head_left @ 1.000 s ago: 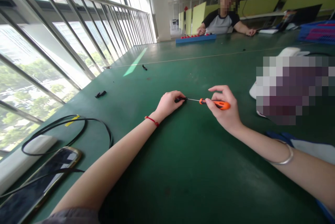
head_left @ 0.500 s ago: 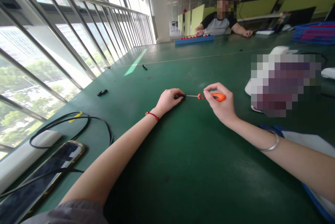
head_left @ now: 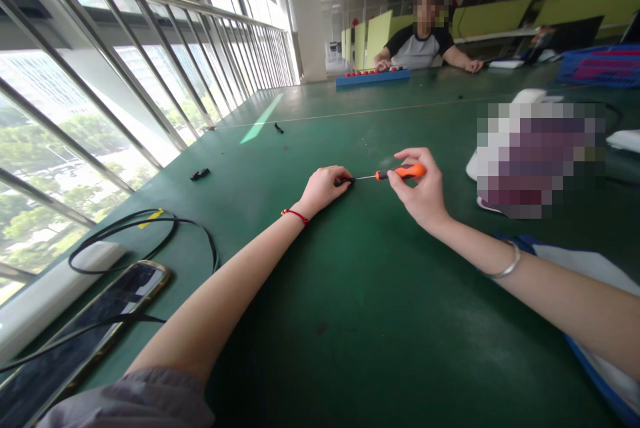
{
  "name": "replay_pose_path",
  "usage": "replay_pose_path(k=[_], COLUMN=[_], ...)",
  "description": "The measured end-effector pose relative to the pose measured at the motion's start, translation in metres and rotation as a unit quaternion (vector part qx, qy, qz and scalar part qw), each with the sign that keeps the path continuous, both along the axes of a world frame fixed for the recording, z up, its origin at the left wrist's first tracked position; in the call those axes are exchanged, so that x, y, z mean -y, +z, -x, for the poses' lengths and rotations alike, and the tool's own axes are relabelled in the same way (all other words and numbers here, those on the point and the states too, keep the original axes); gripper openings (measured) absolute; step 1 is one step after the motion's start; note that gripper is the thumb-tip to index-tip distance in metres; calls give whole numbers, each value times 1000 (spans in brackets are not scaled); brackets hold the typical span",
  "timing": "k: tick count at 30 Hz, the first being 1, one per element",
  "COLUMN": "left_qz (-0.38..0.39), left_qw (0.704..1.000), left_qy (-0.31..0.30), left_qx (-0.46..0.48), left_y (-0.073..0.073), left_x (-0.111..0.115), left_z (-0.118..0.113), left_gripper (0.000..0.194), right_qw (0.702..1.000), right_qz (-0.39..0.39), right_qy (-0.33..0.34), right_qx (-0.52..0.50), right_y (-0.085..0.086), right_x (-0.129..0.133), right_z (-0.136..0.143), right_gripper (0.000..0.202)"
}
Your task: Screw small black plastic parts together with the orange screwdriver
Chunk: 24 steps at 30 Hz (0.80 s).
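Observation:
My left hand [head_left: 327,187] is closed on a small black part [head_left: 345,181] just above the green table [head_left: 320,268]; the fingers hide much of it. In my right hand [head_left: 424,195] is a screwdriver [head_left: 403,172] with an orange and black handle. Its thin metal shaft points left, and the tip meets the black part. The thumb lies under the handle, while the index finger is raised and bent above it.
To the left lie a phone [head_left: 90,328], a looped black cable [head_left: 215,241], a white bar [head_left: 60,301] and small black pieces [head_left: 200,175]. A metal railing [head_left: 165,8] runs along that side. Opposite sits a person [head_left: 417,48] behind a blue rack [head_left: 373,78]. A blue basket [head_left: 600,65] stands far right.
The screwdriver's handle has risen, so its shaft now slopes down to the left. My right fingers have loosened and spread around the handle. My left hand stays almost in place.

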<state>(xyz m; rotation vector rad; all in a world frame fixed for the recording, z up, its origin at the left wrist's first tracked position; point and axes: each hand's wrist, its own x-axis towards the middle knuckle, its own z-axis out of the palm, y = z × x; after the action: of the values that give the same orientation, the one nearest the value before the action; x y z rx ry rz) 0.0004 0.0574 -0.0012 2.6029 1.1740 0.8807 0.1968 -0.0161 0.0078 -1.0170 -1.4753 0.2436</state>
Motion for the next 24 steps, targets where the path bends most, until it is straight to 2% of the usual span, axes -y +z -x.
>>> replay_pose_path(k=[2,5,8,12,13,15,18,20,22,24], left_qz=[-1,-3,2,6,7,17,37,48,54,54], left_qw=[1000,1000,1000,1000,1000,1000,999,998,998,998], left_qy=[4,8,10,4,2,0,-1,-2,0,6], left_qx=[-2,-2,-1,1,2,9,25,34,38,36], left_y=[0,0,0,1,1,1,2,2,2,1], left_x=[0,1,1,2,2,1,-1,-3,-4,-4], left_z=[0,0,0,0,1,1,2,2,2,2], left_gripper=[19,18,18,18,18,18,17,17,17,16], right_qw=[1000,1000,1000,1000,999,998,997,998,998,998], right_qz=[-4,12,20,13,21,60,82,64,35,25], right_qy=[-5,-2,-1,-8,-10,-8,0,-4,-9,2], right_qx=[-4,4,3,-22,-24,-3,5,-21,-50,-52], right_y=[1,1,1,3,4,7,9,9,8,7], right_x=[0,1,3,5,6,7,6,2,-2,-4], right_z=[0,0,2,6,7,8,8,8,7,7], right_gripper=[30,14,13,31,30,14,12,11,20,22])
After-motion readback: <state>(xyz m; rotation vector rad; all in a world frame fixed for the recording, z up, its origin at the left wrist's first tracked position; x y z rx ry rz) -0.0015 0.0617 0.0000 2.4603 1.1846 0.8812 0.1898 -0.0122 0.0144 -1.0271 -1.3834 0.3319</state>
